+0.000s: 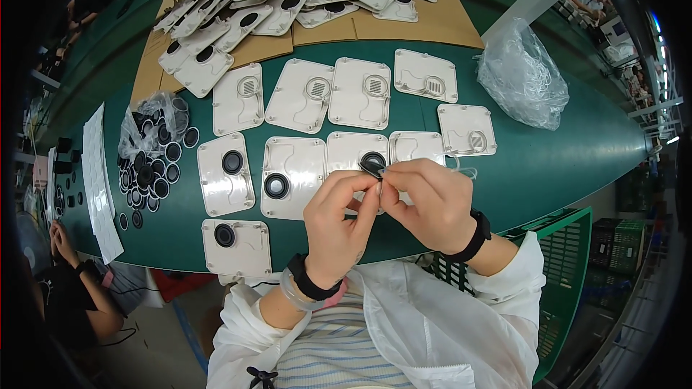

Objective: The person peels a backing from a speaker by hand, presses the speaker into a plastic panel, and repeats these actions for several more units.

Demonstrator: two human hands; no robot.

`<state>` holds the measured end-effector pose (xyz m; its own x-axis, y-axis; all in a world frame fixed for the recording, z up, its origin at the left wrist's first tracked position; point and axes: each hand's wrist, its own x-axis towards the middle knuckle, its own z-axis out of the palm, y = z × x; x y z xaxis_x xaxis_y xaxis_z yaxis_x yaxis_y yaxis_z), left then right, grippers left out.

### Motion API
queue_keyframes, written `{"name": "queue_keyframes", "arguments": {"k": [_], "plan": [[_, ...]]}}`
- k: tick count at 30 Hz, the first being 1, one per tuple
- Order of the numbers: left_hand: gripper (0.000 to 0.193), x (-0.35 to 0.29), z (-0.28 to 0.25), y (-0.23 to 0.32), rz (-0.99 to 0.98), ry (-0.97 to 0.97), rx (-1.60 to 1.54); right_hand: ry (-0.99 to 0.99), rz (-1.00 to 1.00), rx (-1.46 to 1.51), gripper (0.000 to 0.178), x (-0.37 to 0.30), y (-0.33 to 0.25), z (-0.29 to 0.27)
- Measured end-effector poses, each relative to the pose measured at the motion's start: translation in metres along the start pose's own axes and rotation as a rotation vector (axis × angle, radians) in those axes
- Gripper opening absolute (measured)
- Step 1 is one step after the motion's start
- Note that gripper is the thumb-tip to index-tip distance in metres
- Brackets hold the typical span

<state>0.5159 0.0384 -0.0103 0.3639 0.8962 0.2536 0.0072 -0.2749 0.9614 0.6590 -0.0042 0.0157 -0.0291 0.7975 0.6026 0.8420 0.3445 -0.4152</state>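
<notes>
My left hand (339, 209) and my right hand (432, 198) meet at the fingertips in front of me. Both pinch a small black round part (370, 169), held tilted; the fingers hide much of it. Just behind it lies a white plastic panel (346, 145) with a dark disc on it, partly covered by my hands. To the left, a white panel (292, 155) carries a black ring-rimmed disc (276, 186), and another disc (232, 162) sits on the panel beside it. A thin pale loop (467, 171) shows beside my right hand.
Several white panels (360, 104) with round slotted grilles stand in a row behind. More are heaped on cardboard (324, 37) at the back. Loose black discs (148, 173) spill from a bag at left. A clear bag (522, 79) lies right; a green crate (566, 281) stands below the table edge.
</notes>
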Motion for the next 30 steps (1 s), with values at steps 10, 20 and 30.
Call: {"name": "queue_keyframes", "arguments": {"k": [10,20,30], "plan": [[0.007,-0.001,-0.006,-0.002,-0.128,0.002,-0.119,-0.171,0.502,0.550,0.012,0.007,0.002,-0.006],[0.008,-0.006,-0.014,-0.002,-0.382,-0.148,-0.305,-0.044,0.755,1.071,0.008,0.007,0.011,-0.001],[0.011,0.000,-0.023,-0.001,-0.687,-0.316,-0.595,-0.065,0.806,2.105,0.025,0.004,0.043,-0.027]]}}
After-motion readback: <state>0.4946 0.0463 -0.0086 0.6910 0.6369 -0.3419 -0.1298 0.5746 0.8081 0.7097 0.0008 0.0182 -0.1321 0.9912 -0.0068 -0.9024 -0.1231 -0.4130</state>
